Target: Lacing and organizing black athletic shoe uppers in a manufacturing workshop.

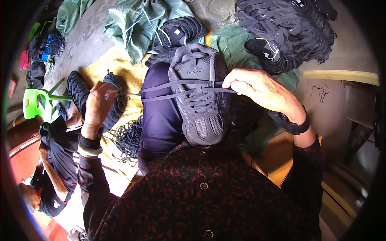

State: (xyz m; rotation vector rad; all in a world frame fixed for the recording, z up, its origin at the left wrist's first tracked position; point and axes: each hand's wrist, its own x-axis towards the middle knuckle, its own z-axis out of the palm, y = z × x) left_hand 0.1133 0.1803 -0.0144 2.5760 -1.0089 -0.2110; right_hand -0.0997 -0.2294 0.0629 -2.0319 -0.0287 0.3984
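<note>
A dark grey shoe upper (203,128) rests on my thigh, its toe toward me and its tongue at the far end. A flat grey shoelace (193,105) crosses back and forth through its eyelets. Two lengths of lace stretch taut to the left across my purple-clad leg (159,120). My left hand (100,100) is raised at that side, its fingers pinched on the lace ends, which are faint against the bright cloth. Right of the upper, my right hand (261,90) pinches the lace between thumb and fingers, close to the eyelets.
Nested dark uppers lie at left (78,90), far middle (183,32) and far right (289,32). A tangle of black laces (128,138) sits on yellow cloth (128,68). Green sacking (130,30), a green stool (38,102) and a bent-over person (58,172) are leftward.
</note>
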